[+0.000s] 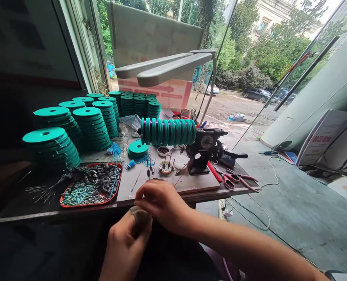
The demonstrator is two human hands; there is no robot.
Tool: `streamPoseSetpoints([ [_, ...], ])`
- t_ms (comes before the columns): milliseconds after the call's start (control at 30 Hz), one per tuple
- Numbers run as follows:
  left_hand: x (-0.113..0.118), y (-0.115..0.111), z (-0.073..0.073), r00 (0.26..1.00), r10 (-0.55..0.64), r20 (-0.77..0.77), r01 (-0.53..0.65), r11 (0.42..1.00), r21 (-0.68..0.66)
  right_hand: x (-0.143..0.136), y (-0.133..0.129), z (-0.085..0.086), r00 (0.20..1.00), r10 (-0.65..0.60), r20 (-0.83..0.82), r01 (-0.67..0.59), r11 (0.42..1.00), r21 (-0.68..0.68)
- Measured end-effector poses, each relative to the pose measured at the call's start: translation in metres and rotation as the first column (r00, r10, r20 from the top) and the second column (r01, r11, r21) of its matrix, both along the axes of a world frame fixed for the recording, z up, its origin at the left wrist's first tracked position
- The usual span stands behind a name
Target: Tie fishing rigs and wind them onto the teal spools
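My left hand (128, 240) is closed just below the table's front edge, a light wrap around one finger. Against its fingertips, my right hand (161, 203) bends over with thumb and fingers pinched together. Whatever lies between the fingers is too small or hidden to make out. Behind the hands, a black hand-cranked winder (203, 150) carries a row of green foam spools (167, 132) on its shaft. A small round dish (165, 168) with thin dark upright pieces stands just beyond my right hand. Left of the hands lies a red-rimmed tray (120, 181) of dark cylinders and blue-green tubes.
Tall stacks of green spools (90, 128) fill the table's left and back. Red-handled scissors (228, 182) and pliers (246, 182) lie at the right edge. A white lamp (173, 70) arches overhead. Blue line pieces (115, 149) lie near the tray. Cables (269, 224) run over the floor.
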State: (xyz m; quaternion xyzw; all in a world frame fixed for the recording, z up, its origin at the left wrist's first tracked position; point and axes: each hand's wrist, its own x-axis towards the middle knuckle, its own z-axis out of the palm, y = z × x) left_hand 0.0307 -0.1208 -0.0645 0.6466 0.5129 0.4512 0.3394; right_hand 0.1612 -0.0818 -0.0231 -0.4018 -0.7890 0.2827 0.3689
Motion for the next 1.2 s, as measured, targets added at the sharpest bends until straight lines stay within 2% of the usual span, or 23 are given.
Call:
streamPoseSetpoints([
  [33, 0.000, 0.002, 0.002, 0.984, -0.011, 0.179, 0.052, 0.974, -0.222, 0.007, -0.005, -0.002, 0.998, -0.023, 0.054, 0.014, 0.987, 0.162],
  [67, 0.000, 0.004, 0.004, 0.939, 0.027, 0.343, 0.120, 0.909, -0.399, 0.014, -0.010, -0.006, 0.993, -0.045, 0.109, 0.008, 0.947, 0.321],
  [133, -0.001, 0.008, 0.005, 0.804, 0.181, 0.567, 0.251, 0.761, -0.598, 0.027, -0.019, -0.017, 0.978, -0.050, 0.205, -0.077, 0.821, 0.566],
  [200, -0.001, 0.010, 0.005, 0.687, 0.335, 0.645, 0.321, 0.657, -0.682, 0.034, -0.026, -0.031, 0.954, -0.025, 0.299, -0.199, 0.694, 0.692],
  [267, 0.000, 0.009, 0.004, 0.611, 0.427, 0.667, 0.347, 0.613, -0.710, 0.035, -0.028, -0.041, 0.940, -0.010, 0.341, -0.265, 0.610, 0.747],
  [333, 0.001, 0.008, 0.003, 0.565, 0.473, 0.676, 0.368, 0.589, -0.720, 0.031, -0.027, -0.047, 0.947, -0.013, 0.322, -0.258, 0.567, 0.782],
  [400, 0.003, 0.007, 0.001, 0.536, 0.488, 0.689, 0.402, 0.571, -0.716, 0.028, -0.025, -0.049, 0.955, -0.025, 0.296, -0.234, 0.551, 0.801],
  [633, 0.005, 0.008, -0.002, 0.452, 0.461, 0.764, 0.506, 0.573, -0.645, 0.031, -0.021, -0.048, 0.962, 0.034, 0.271, -0.243, 0.559, 0.793],
  [833, 0.003, 0.005, -0.005, 0.495, 0.410, 0.766, 0.498, 0.589, -0.637, 0.032, -0.020, -0.050, 0.947, 0.018, 0.321, -0.272, 0.575, 0.771],
  [900, 0.002, 0.006, -0.005, 0.563, 0.342, 0.752, 0.462, 0.624, -0.630, 0.034, -0.021, -0.052, 0.917, 0.014, 0.398, -0.319, 0.624, 0.714],
  [967, 0.001, 0.007, -0.005, 0.736, 0.153, 0.659, 0.361, 0.736, -0.573, 0.035, -0.024, -0.055, 0.894, 0.042, 0.447, -0.345, 0.702, 0.623],
  [1033, 0.001, 0.006, -0.006, 0.912, -0.072, 0.404, 0.244, 0.886, -0.394, 0.035, -0.029, -0.056, 0.893, 0.128, 0.432, -0.360, 0.779, 0.513],
  [1067, 0.001, 0.004, -0.008, 0.960, -0.134, 0.247, 0.199, 0.944, -0.262, 0.034, -0.032, -0.055, 0.900, 0.181, 0.397, -0.367, 0.808, 0.462],
  [1100, 0.001, 0.002, -0.011, 0.983, -0.144, 0.114, 0.157, 0.981, -0.111, 0.032, -0.034, -0.052, 0.912, 0.223, 0.344, -0.361, 0.835, 0.416],
  [1133, 0.001, 0.000, -0.015, 0.994, -0.111, 0.007, 0.111, 0.993, 0.045, 0.030, -0.035, -0.047, 0.928, 0.244, 0.283, -0.340, 0.866, 0.368],
  [1167, 0.001, -0.002, -0.021, 0.997, -0.036, -0.065, 0.049, 0.975, 0.218, 0.026, -0.035, -0.040, 0.948, 0.239, 0.210, -0.298, 0.900, 0.318],
  [1200, 0.000, -0.004, -0.027, 0.993, 0.064, -0.097, -0.021, 0.921, 0.388, 0.021, -0.033, -0.032, 0.971, 0.203, 0.126, -0.230, 0.939, 0.257],
])
